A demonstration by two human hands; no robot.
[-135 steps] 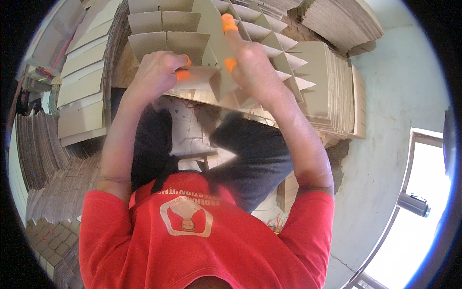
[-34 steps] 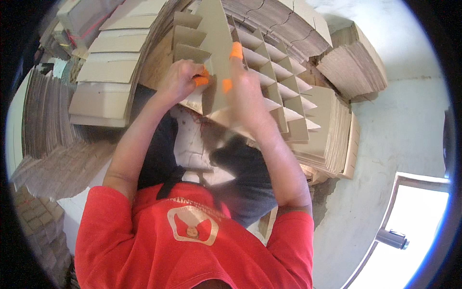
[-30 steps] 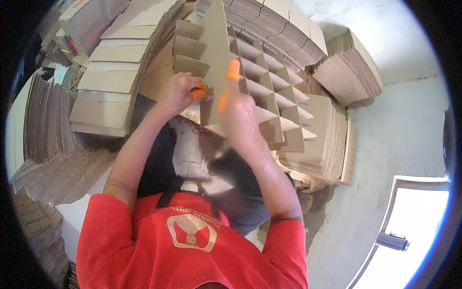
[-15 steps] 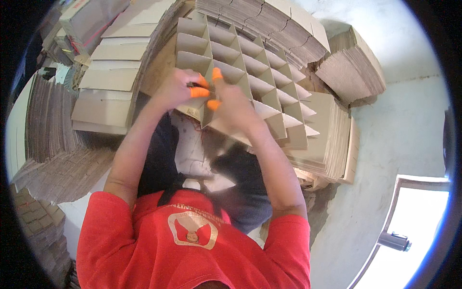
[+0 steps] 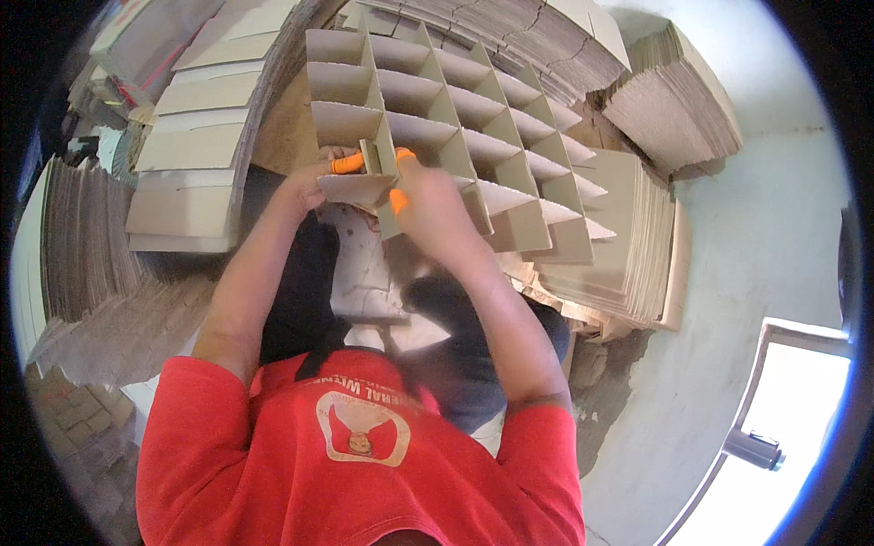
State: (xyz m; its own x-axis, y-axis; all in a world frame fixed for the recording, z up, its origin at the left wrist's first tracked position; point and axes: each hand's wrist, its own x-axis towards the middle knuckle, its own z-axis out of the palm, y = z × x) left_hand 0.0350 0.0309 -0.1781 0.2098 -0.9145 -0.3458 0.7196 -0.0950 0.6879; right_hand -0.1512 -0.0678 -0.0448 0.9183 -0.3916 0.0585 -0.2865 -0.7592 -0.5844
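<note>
A cardboard divider grid, with square cells formed by crossing strips, stands in front of me. My left hand, with orange covers on its fingers, is closed at the grid's near left corner. Its fingers are partly hidden behind a small upright cardboard strip, which they appear to grip. My right hand, also with orange covers, pinches the wall of the grid just right of that strip. Its thumb lies lower, and one covered finger rests on the top edge. The far fingers are hidden by the panels.
Stacked cardboard sheets stand left of the grid, with another upright pile farther left. Behind it lie more stacked sheets. A flat stack sits at the right, near the pale wall.
My left hand has moved left and now sits behind a small cardboard strip. The grid has shifted a little left in view, while my right hand stays at its near edge.
</note>
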